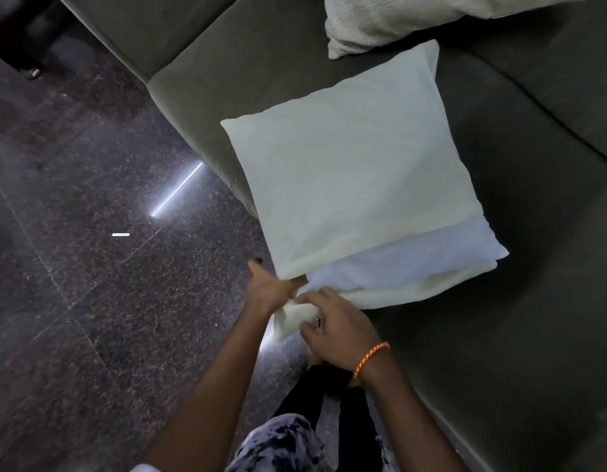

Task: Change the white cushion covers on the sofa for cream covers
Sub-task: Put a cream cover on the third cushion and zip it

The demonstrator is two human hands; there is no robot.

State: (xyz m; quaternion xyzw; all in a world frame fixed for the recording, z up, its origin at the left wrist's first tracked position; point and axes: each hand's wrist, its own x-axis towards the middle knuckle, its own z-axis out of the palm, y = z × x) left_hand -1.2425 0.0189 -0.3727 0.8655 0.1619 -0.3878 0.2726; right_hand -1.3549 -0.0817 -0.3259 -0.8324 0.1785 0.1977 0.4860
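Velvety grey sofa (261, 63); both grips (271, 291) (336, 328) pinch the square cushion's soft cream cover (349, 165).

Home living room, dark grey-green upholstered sofa (499, 206) across right of frame, polished dark speckled stone floor (74, 233) at left, textured beige cushion (397, 18) at top right.

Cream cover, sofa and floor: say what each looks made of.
Cream cover: soft woven cloth, matte; it creases where both hands grip it. Sofa: dark fabric upholstery, probably velvety; dull nap, no shine. Floor: polished speckled stone, likely granite; it mirrors a light strip.
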